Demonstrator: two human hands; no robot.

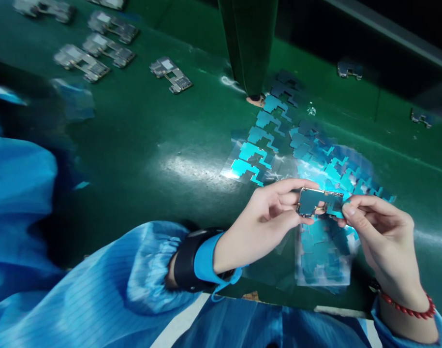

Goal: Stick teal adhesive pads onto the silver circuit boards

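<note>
A small circuit board (310,202) with a dark teal flat piece over its face is held up between both hands. My left hand (270,217) grips its left end, fingers along the top edge and thumb below. At the right end, my right hand (382,237) pinches the corner between thumb and forefinger, touching a teal edge there. Beneath the hands lies a clear plastic bag (322,256) with teal cut pieces. Many shiny teal cut-out pieces (333,169) are spread just behind the board. Another row of such pieces (260,135) runs up to the left.
Several circuit boards (172,75) lie on the green table (134,154) at the upper left, and two smaller ones (349,70) at the upper right. A dark green post (250,43) stands at the back. Another blue sleeve (18,179) is at the left edge.
</note>
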